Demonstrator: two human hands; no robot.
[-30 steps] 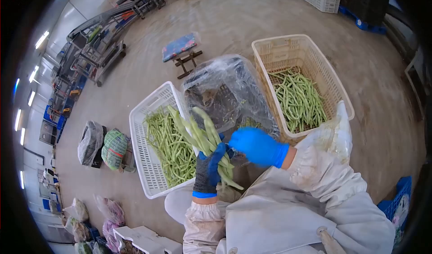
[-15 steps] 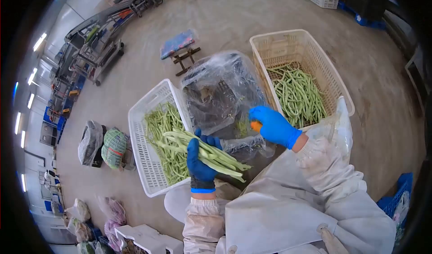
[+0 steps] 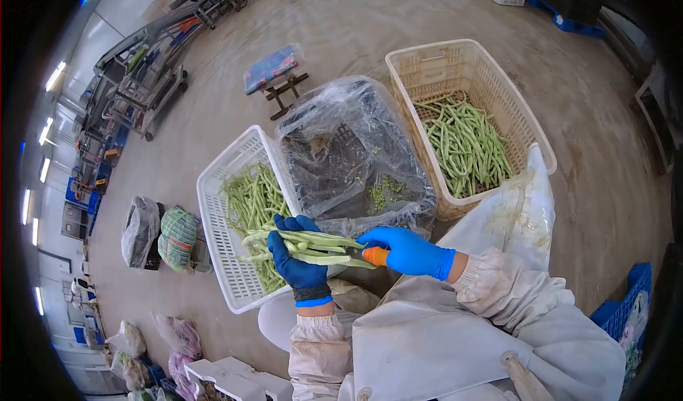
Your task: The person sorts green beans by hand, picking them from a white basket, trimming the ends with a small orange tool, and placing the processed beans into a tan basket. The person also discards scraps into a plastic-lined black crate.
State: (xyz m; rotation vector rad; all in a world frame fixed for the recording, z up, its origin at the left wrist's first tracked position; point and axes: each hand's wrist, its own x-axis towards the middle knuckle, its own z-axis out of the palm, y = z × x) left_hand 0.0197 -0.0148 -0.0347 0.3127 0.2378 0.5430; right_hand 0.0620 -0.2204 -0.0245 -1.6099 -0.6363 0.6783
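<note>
A bunch of long green beans (image 3: 329,246) lies across my left hand (image 3: 297,259), whose blue-gloved fingers close around it. The bean ends point right. My right hand (image 3: 416,252), in a bright blue glove, is closed on an orange-handled tool (image 3: 376,257) right at those ends; its working end cannot be made out. Beneath and left of my left hand stands a white crate (image 3: 211,188) with loose green beans (image 3: 255,193). Beyond my hands sits a dark crate lined with clear plastic (image 3: 324,170), with small green trimmings (image 3: 386,192) on the liner.
At the right, a beige crate (image 3: 530,127) holds more green beans (image 3: 466,145). Farther off stands a small stool (image 3: 274,70) with a blue top. Bagged produce (image 3: 179,237) sits on the floor at left. A blue crate (image 3: 626,305) is at lower right.
My right hand has come down and left from above the lined crate to the bean ends. The left hand has moved slightly left with the beans, and the trimmings are now uncovered.
</note>
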